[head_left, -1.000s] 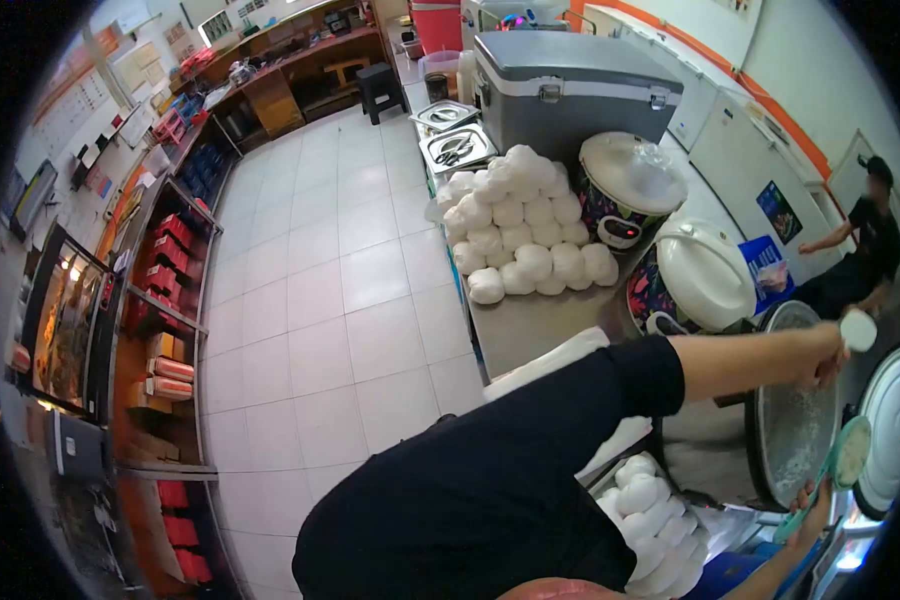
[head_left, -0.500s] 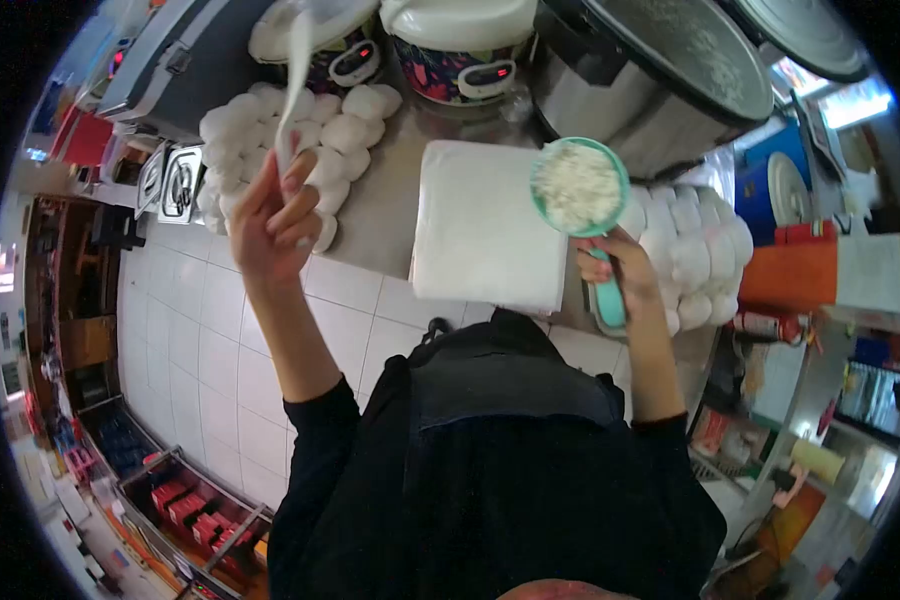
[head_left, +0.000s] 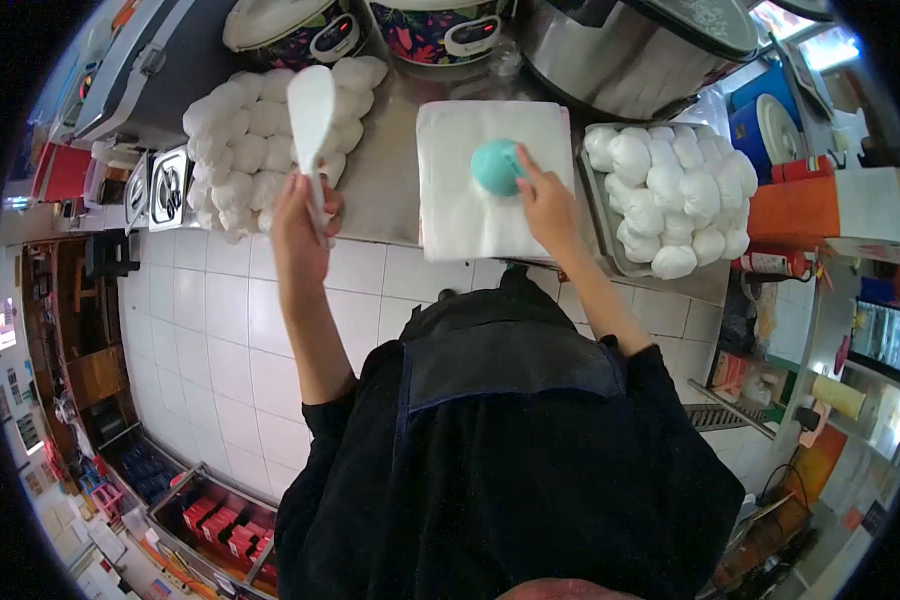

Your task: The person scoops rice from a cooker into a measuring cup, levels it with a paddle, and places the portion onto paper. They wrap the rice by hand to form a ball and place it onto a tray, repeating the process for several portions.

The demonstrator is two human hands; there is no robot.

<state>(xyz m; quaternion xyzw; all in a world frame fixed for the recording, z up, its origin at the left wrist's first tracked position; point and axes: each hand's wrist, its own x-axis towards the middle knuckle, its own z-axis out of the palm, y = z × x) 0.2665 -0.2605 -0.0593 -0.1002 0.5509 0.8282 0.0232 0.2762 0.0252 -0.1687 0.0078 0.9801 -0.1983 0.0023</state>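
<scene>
In my left hand is a white rice paddle, closed around its handle with the blade pointing up and away from me. My right hand grips the handle of a turquoise scoop, which is tipped over so its rounded outside faces up. The scoop lies over the middle of a stack of white paper sheets; whatever is beneath it is hidden. Left of the stack, behind the paddle, sits a pile of white wrapped balls. Another pile of them fills a tray to the right.
Along the back of the metal counter stand two flowered rice cookers and a large steel pot. A grey box is at the far left, beside metal containers. White floor tiles show below the counter's front edge.
The scoop, which held white rice face up, has swung left over the paper and been turned upside down. My left hand has come lower with the paddle, and the view has shifted.
</scene>
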